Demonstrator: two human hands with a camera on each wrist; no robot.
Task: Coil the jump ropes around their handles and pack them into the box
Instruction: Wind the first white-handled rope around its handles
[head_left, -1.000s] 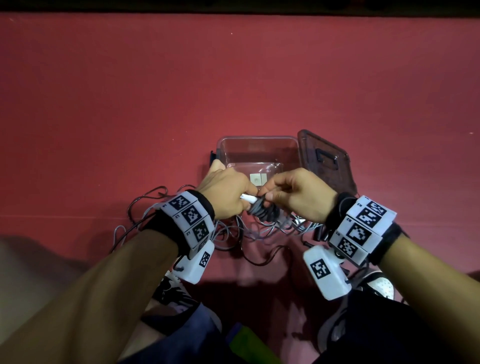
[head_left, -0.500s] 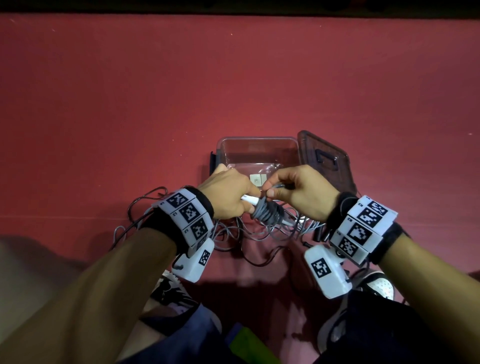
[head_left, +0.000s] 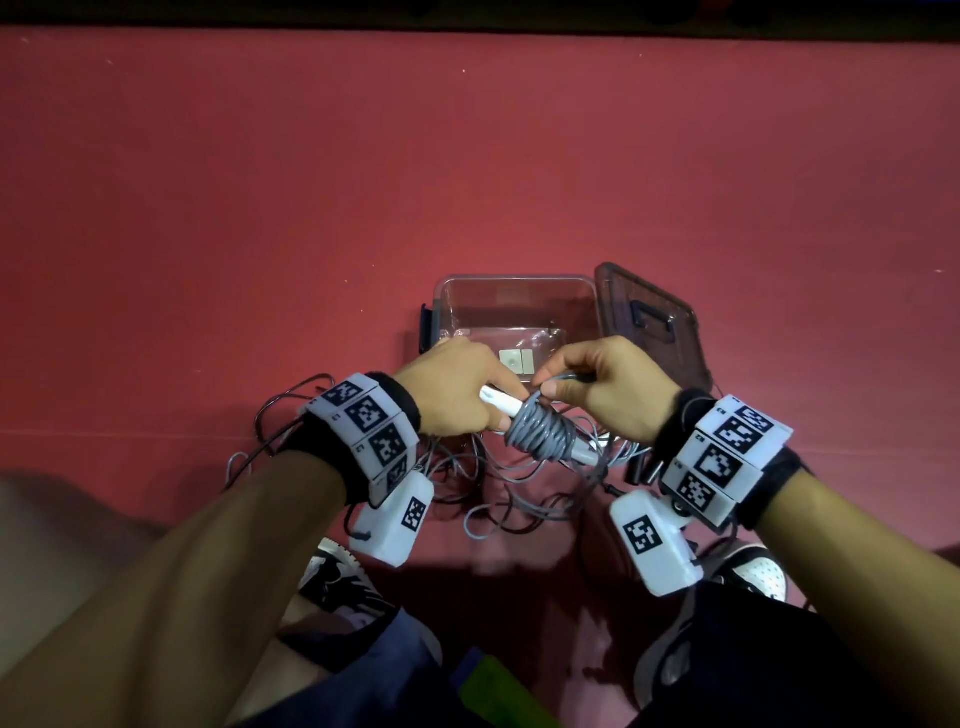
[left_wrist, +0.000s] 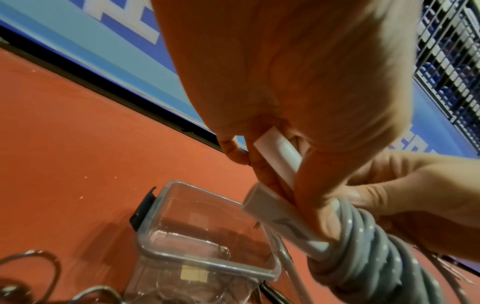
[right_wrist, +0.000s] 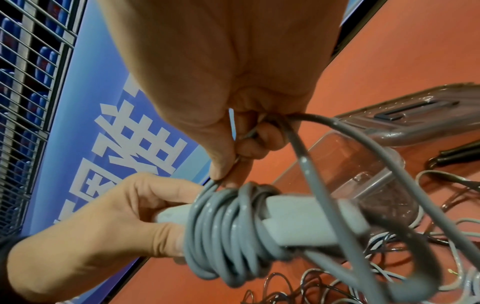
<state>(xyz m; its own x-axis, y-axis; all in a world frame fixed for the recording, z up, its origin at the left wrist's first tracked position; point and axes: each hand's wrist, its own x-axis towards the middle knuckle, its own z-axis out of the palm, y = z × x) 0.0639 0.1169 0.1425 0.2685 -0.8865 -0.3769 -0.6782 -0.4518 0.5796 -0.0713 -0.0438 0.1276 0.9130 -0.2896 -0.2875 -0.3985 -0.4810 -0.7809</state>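
From the head view, the white handles (head_left: 498, 404) are gripped in the left hand (head_left: 457, 395) so the grey rope (head_left: 540, 431) can be wound on; a strand is pinched by the right hand (head_left: 608, 389). The clear box (head_left: 519, 312) stands just beyond, its lid (head_left: 649, 322) off beside it, on the red floor (head_left: 260, 208).

In the left wrist view, fingers (left_wrist: 306, 185) are curled round both handles (left_wrist: 275, 156).

In the right wrist view, the strand (right_wrist: 306, 164) is pinched at the coil (right_wrist: 228, 232), seemingly to lay another turn.

Compared with a second ago, the coil has been exposed and turned.
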